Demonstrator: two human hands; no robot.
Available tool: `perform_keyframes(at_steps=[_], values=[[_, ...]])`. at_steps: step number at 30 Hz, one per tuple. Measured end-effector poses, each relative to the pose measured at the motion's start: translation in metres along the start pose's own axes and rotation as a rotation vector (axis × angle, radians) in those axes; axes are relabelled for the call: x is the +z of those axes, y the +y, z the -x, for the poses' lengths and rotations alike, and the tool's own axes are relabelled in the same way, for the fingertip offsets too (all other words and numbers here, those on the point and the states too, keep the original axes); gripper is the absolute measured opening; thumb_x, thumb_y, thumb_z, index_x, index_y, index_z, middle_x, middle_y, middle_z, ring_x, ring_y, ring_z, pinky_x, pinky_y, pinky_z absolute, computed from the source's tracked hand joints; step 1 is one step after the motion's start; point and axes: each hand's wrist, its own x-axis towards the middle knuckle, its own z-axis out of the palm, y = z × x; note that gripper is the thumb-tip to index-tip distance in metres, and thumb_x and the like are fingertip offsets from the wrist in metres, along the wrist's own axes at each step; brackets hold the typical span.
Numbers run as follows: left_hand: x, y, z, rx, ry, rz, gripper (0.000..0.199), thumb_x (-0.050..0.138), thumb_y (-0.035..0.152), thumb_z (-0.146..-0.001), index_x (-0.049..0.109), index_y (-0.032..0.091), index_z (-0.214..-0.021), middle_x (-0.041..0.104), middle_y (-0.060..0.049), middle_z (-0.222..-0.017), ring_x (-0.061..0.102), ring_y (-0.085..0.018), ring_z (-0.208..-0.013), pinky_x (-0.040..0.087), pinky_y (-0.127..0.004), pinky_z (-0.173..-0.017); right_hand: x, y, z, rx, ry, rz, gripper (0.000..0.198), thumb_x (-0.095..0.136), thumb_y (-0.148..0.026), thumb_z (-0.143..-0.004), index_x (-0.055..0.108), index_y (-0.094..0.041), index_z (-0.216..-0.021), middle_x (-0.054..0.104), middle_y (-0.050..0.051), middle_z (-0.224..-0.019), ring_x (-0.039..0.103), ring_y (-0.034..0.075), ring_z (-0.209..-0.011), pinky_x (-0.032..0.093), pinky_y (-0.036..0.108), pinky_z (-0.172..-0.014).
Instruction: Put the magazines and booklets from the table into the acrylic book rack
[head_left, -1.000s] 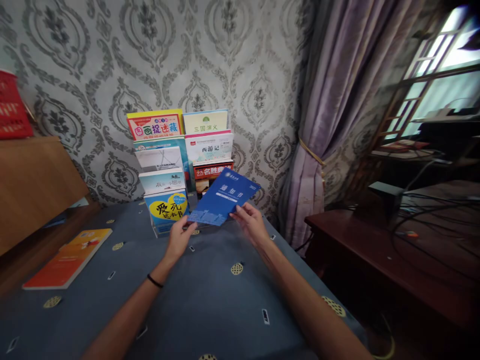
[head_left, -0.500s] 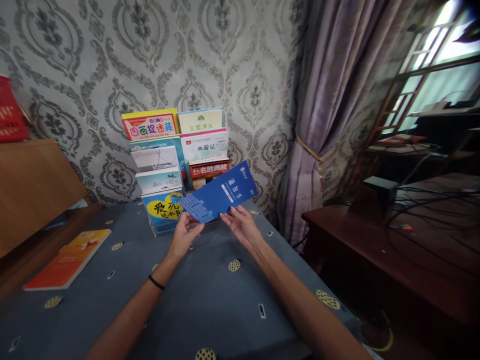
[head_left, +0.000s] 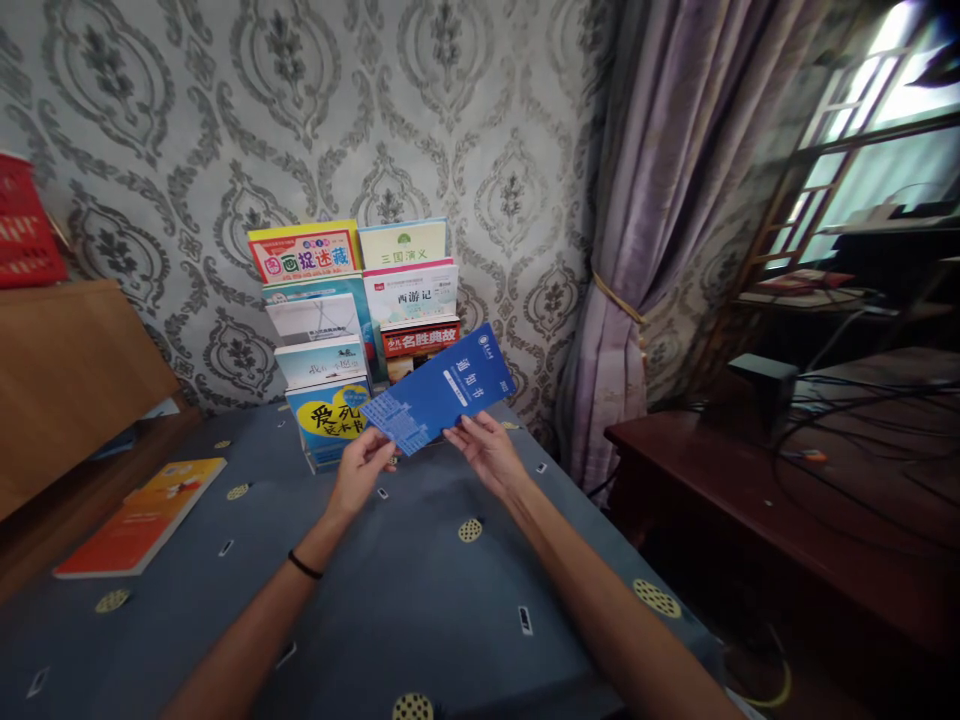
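Observation:
A dark blue booklet [head_left: 442,390] with white Chinese lettering and a pale building print is held up at a slant above the table. My right hand [head_left: 491,450] pinches its lower edge, thumb in front. At its lower left end is my left hand [head_left: 361,470], with a black band on the wrist; its fingers are closed round the corner. Just behind the booklet stands a clear tiered rack [head_left: 319,464] filled with books. Among them are a blue book with a yellow heart [head_left: 330,415] and a red-banded book [head_left: 421,338], partly covered by the booklet.
A blue-grey cloth with yellow pineapple prints covers the table [head_left: 420,590]. On the left lie an orange book [head_left: 142,520] and a wooden box or shelf [head_left: 75,380]. Patterned wallpaper and a purple curtain [head_left: 622,300] rise behind. A dark red desk [head_left: 750,480] with cables stands right.
My left hand has shifted slightly left and down along the booklet's corner. The booklet stays nearly in place in my right hand. The view has moved a little.

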Motion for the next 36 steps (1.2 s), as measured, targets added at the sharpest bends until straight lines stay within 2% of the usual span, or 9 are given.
perform_keyframes(at_steps=[4, 8, 14, 17, 20, 24, 29, 32, 36], values=[[-0.005, 0.003, -0.003, -0.004, 0.015, -0.01, 0.039, 0.073, 0.05, -0.077, 0.063, 0.017, -0.096, 0.075, -0.009, -0.093, 0.072, -0.023, -0.091, 0.059, -0.028, -0.063, -0.006, -0.012, -0.009, -0.167, 0.062, 0.1, 0.037, 0.094, -0.043, -0.059, 0.065, -0.026, -0.073, 0.064, -0.002, -0.073, 0.064, 0.016, -0.073, 0.059, 0.045, -0.096], [-0.003, 0.006, -0.018, 0.033, 0.069, 0.003, 0.045, 0.071, 0.05, -0.078, 0.058, 0.018, -0.107, 0.073, -0.009, -0.098, 0.073, -0.023, -0.091, 0.059, -0.028, -0.063, -0.006, -0.025, -0.025, -0.339, 0.088, 0.251, 0.037, 0.09, -0.048, -0.061, 0.068, -0.027, -0.083, 0.068, 0.0, -0.082, 0.064, 0.02, -0.082, 0.059, 0.045, -0.09], [0.01, 0.009, -0.036, 0.158, 0.121, -0.054, 0.043, 0.065, 0.041, -0.083, 0.048, 0.021, -0.118, 0.063, -0.005, -0.097, 0.071, -0.02, -0.089, 0.055, -0.023, -0.057, -0.006, -0.036, -0.042, -0.4, 0.044, 0.404, 0.03, 0.082, -0.047, -0.07, 0.07, -0.027, -0.09, 0.069, 0.001, -0.086, 0.063, 0.02, -0.088, 0.055, 0.04, -0.088], [0.016, 0.011, -0.039, 0.224, 0.132, -0.174, 0.039, 0.06, 0.032, -0.088, 0.048, 0.022, -0.124, 0.06, -0.004, -0.097, 0.068, -0.018, -0.086, 0.051, -0.021, -0.055, -0.008, -0.036, -0.044, -0.404, 0.03, 0.439, 0.028, 0.081, -0.046, -0.071, 0.07, -0.027, -0.088, 0.069, 0.0, -0.084, 0.062, 0.02, -0.087, 0.054, 0.038, -0.088], [0.019, 0.013, -0.043, 0.285, 0.126, -0.317, 0.038, 0.056, 0.024, -0.09, 0.049, 0.021, -0.127, 0.061, -0.004, -0.096, 0.066, -0.018, -0.084, 0.052, -0.024, -0.06, -0.009, -0.033, -0.044, -0.396, 0.014, 0.471, 0.03, 0.08, -0.049, -0.071, 0.07, -0.027, -0.089, 0.071, 0.001, -0.088, 0.063, 0.022, -0.091, 0.054, 0.039, -0.09], [0.021, 0.008, -0.05, 0.304, 0.132, -0.424, 0.032, 0.053, 0.02, -0.09, 0.052, 0.021, -0.122, 0.063, -0.003, -0.093, 0.065, -0.018, -0.083, 0.051, -0.028, -0.069, -0.01, -0.029, -0.045, -0.398, -0.031, 0.524, 0.031, 0.078, -0.051, -0.072, 0.071, -0.027, -0.088, 0.074, 0.002, -0.091, 0.065, 0.025, -0.093, 0.053, 0.042, -0.091], [0.024, -0.005, -0.054, 0.282, 0.187, -0.485, 0.011, 0.046, 0.024, -0.095, 0.054, 0.02, -0.102, 0.065, -0.002, -0.083, 0.068, -0.018, -0.073, 0.05, -0.03, -0.071, -0.016, -0.023, -0.05, -0.392, -0.063, 0.576, 0.032, 0.076, -0.052, -0.075, 0.072, -0.027, -0.094, 0.075, 0.002, -0.099, 0.066, 0.027, -0.1, 0.052, 0.042, -0.095], [0.027, -0.012, -0.054, 0.263, 0.225, -0.57, 0.012, 0.042, 0.026, -0.098, 0.052, 0.021, -0.093, 0.064, 0.0, -0.075, 0.066, -0.017, -0.065, 0.049, -0.029, -0.069, -0.023, -0.018, -0.054, -0.419, -0.071, 0.652, 0.032, 0.07, -0.051, -0.079, 0.071, -0.025, -0.099, 0.074, 0.003, -0.1, 0.066, 0.026, -0.1, 0.052, 0.041, -0.094], [0.029, -0.021, -0.054, 0.211, 0.219, -0.735, 0.017, 0.039, 0.024, -0.101, 0.052, 0.021, -0.09, 0.066, 0.0, -0.074, 0.066, -0.016, -0.066, 0.049, -0.027, -0.071, -0.034, -0.009, -0.06, -0.493, -0.07, 0.776, 0.026, 0.063, -0.046, -0.085, 0.069, -0.023, -0.097, 0.072, 0.003, -0.094, 0.066, 0.024, -0.089, 0.053, 0.041, -0.087]])
